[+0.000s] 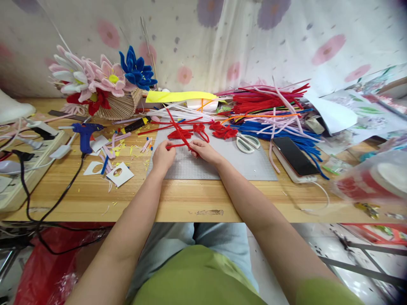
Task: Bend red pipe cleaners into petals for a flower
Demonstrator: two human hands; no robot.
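Between my two hands a red pipe cleaner [180, 133] is bent, its long parts crossing and pointing up and away. My left hand [164, 157] is closed on one end at the left. The fingers of my right hand [203, 151] pinch it near the crossing. Both hands are over a grey cutting mat [222, 163]. Just beyond them on the mat lie red pipe cleaner loops [201, 132] and a bunch of folded red petals [223, 130]. White-handled scissors [247, 143] rest to the right, their blades partly hidden.
At left are a blue glue gun [85, 136], card scraps [121, 174] and a power strip [38, 169]. Fuzzy flowers [108, 76] stand behind. Bundles of red [263, 101] and blue pipe cleaners [273, 129] lie at the back right, near a phone [295, 156] and a bagged cup [375, 180].
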